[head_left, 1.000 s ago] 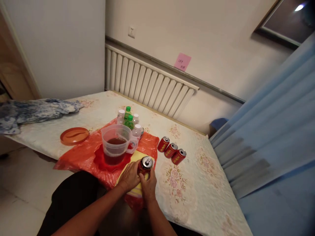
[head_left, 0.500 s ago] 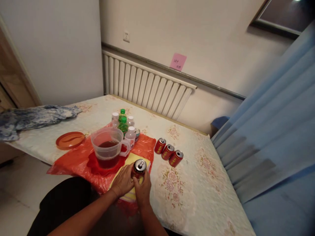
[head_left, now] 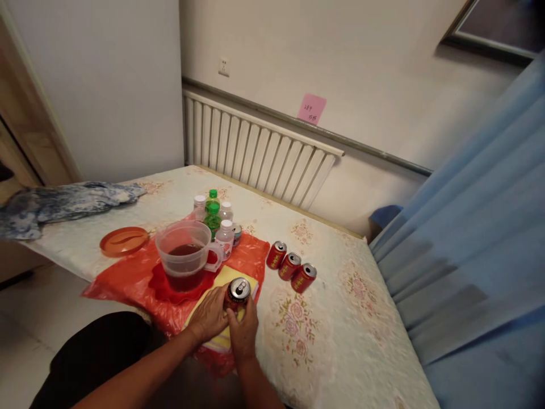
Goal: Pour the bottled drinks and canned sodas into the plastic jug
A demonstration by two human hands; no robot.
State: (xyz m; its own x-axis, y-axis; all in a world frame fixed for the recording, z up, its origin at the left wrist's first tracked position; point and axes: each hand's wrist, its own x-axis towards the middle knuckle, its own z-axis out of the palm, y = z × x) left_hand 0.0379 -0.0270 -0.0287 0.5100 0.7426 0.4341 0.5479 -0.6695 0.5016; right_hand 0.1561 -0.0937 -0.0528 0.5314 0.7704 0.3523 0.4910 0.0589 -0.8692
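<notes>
A red drink can (head_left: 238,291) stands upright on a yellow cloth (head_left: 222,336) near the table's front edge. My left hand (head_left: 209,318) wraps its left side and my right hand (head_left: 244,332) grips its front and right side, thumb up near the rim. The can's silver top shows a dark opening. Just behind, a clear plastic jug (head_left: 186,255) holds dark red liquid and sits on a red mat over an orange plastic sheet (head_left: 128,278).
Three red cans (head_left: 292,267) lie in a row to the right on the floral tablecloth (head_left: 340,329). Several small bottles (head_left: 213,213) stand behind the jug. An orange lid (head_left: 124,241) lies left. Blue patterned cloth (head_left: 55,199), radiator (head_left: 255,150), blue curtain (head_left: 477,250) surround.
The view shifted slightly; both hands stay closed round the upright can on the yellow cloth. Nothing else on the table has moved.
</notes>
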